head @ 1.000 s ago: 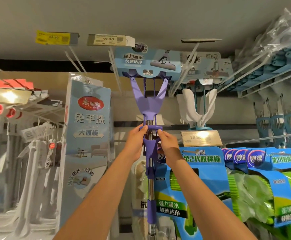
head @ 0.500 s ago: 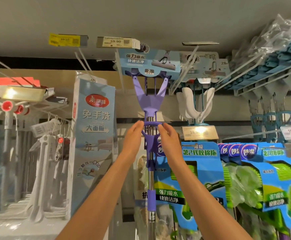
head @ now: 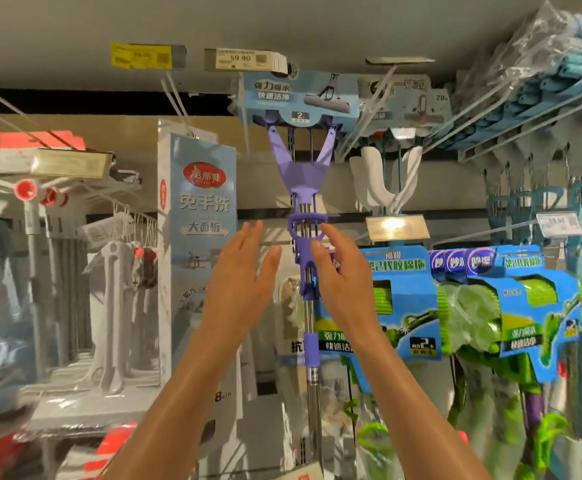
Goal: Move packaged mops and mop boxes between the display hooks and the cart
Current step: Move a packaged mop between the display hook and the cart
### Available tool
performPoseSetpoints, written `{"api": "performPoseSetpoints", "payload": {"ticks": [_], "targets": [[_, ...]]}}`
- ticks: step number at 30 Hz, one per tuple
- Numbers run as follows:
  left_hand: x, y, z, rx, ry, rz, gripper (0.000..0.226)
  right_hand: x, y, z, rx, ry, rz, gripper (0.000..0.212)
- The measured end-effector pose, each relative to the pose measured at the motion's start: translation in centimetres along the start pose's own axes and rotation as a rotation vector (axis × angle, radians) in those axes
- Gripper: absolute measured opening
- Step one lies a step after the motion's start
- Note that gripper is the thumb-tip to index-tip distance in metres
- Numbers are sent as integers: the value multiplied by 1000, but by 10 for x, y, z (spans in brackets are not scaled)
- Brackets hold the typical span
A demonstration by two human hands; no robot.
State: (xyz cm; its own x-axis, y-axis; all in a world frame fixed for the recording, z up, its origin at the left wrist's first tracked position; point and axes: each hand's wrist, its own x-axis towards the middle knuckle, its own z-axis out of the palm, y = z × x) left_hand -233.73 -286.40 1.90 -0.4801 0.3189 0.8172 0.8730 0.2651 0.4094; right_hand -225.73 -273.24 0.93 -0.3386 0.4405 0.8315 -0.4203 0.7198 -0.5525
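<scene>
A purple sponge mop [head: 305, 174] hangs from a top display hook, its head in a pale blue card sleeve [head: 298, 97] and its steel pole running straight down. My left hand [head: 239, 282] is raised just left of the purple lever handle, fingers straight, touching nothing. My right hand [head: 343, 271] is just right of the handle with fingers relaxed, its thumb close beside the purple plastic; I cannot tell whether it touches. A tall pale blue mop box [head: 199, 237] hangs on the hook to the left.
White-handled mops [head: 384, 178] and teal mops [head: 542, 91] hang on the upper right hooks. Green sponge mops in blue packaging [head: 403, 306] fill the lower right hooks. Grey mops [head: 109, 306] hang at left. Price tags [head: 244, 58] stick out overhead.
Both hands gripped the purple mop's lever handle a second ago; they have let go, opened and drawn down and apart. The mop stays hanging on its hook.
</scene>
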Motion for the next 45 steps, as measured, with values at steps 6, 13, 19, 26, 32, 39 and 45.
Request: {"api": "performPoseSetpoints", "payload": {"ticks": [6,13,19,26,32,39,45], "targets": [[-53,10,-21,327,17,56,74,-33,-15,-19,-252,-40,-142,63],[-118,45,-40,547,33,-11,71,-80,-36,-51,-339,-55,-265,64],[-199,82,-69,704,51,-134,73,-136,-57,-74,-242,-170,-304,64],[-299,116,-140,889,80,-242,70,-216,-104,-63,-30,-356,-287,65],[-378,149,-215,1059,82,-473,74,-286,-167,-33,160,-468,-287,63],[-480,193,-304,1214,247,-685,71,-386,-267,4,414,-605,-322,56],[-575,224,-379,1311,308,-907,70,-481,-359,20,607,-770,-361,59]]}}
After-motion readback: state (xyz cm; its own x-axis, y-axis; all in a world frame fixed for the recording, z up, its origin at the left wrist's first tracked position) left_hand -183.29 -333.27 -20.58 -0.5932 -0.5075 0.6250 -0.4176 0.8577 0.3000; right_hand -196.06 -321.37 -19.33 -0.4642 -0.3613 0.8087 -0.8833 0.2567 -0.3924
